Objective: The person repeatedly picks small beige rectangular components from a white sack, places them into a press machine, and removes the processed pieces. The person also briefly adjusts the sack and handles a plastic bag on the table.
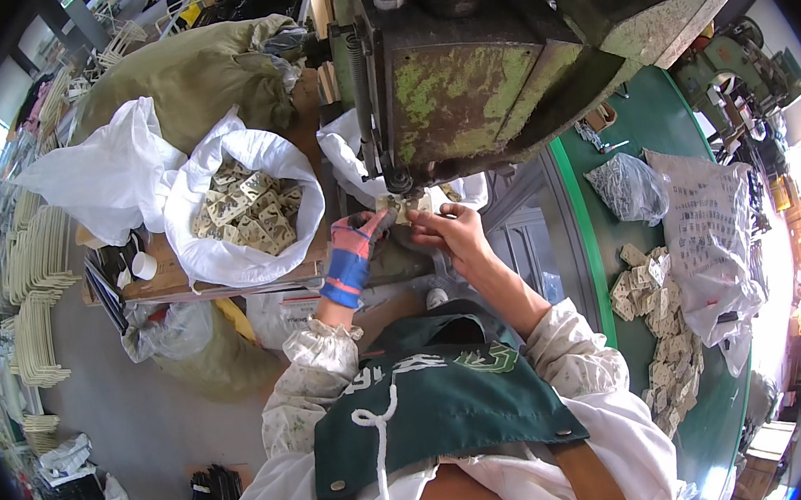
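A small pale metal plate (pixel 403 207) lies beneath the ram tip of a green, worn press (pixel 463 99). My left hand (pixel 358 244), in a red and blue glove, grips the plate's left side with thumb and fingers closed. From the right, my bare right hand (pixel 457 233) pinches at the plate's right edge, and its other fingers are curled. The fingertips partly hide the plate, so its full outline does not show. Left of my gloved hand stands a white sack (pixel 304 201) holding many similar stamped plates (pixel 247 207).
Loose plates (pixel 663 321) lie heaped along the green table (pixel 726 421) at right, beside a clear plastic bag (pixel 628 188) and a printed sack (pixel 708 240). A large olive sack (pixel 177 83) sits at back left. A white cup (pixel 144 266) stands near the bench's left end.
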### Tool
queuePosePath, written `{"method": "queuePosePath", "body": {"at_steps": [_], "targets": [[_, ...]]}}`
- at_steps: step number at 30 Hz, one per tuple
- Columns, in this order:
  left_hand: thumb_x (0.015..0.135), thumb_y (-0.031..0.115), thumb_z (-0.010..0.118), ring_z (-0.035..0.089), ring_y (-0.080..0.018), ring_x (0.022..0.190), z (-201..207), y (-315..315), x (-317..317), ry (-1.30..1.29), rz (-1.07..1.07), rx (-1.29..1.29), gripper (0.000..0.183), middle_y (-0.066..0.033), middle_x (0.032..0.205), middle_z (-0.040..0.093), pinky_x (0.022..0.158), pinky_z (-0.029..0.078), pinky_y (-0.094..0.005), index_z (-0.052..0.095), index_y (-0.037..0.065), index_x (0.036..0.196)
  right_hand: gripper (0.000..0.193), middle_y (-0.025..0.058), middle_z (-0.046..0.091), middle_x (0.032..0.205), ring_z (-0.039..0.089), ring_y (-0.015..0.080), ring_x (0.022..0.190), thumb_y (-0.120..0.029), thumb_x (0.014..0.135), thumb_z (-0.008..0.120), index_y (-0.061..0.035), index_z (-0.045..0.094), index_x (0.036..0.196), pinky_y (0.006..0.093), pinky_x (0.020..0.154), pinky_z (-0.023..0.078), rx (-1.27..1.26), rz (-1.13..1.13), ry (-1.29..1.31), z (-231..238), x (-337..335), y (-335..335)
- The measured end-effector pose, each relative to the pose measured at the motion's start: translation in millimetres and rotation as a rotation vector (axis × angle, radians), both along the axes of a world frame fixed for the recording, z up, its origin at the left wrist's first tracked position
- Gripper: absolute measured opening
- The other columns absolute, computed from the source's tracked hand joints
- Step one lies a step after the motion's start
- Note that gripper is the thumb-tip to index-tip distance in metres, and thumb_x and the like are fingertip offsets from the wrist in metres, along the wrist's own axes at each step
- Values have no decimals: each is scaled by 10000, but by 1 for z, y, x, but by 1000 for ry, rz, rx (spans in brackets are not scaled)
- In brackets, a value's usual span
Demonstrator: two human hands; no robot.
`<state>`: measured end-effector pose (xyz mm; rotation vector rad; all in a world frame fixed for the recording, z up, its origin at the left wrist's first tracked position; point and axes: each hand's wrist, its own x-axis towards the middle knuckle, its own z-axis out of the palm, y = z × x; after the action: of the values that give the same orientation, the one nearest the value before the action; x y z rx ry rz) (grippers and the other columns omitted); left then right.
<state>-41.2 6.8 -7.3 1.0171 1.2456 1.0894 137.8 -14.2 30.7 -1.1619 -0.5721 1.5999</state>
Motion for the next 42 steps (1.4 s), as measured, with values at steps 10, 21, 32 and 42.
{"method": "queuePosePath", "body": {"at_steps": [10,21,32,42], "targets": [[789,142,690,538,-73,613,13,5,10,-60,-38,190,128,2,688,593,586,447,-225,639,27,764,212,108,645,792,637,138,630,-56,747,737,25,562,835,208,580,549,58,-24,-117,27,12,8],[793,243,696,552,-80,587,-1,5,1,-126,-102,-7,248,-19,693,607,543,442,-216,653,6,853,258,117,628,761,638,162,623,-65,727,757,6,517,787,229,548,563,29,11,-147,15,18,10],[818,218,663,562,-70,636,4,7,0,-169,-194,-209,226,-10,738,611,529,449,-217,670,27,939,249,97,625,768,633,142,640,-97,741,752,41,566,834,207,551,554,-12,131,-124,6,25,15],[784,280,706,551,-82,560,-17,2,14,-65,-52,103,242,-6,686,603,500,436,-221,660,53,854,159,96,631,794,660,164,705,-93,840,654,6,529,847,261,624,557,159,124,-268,17,39,4]]}}
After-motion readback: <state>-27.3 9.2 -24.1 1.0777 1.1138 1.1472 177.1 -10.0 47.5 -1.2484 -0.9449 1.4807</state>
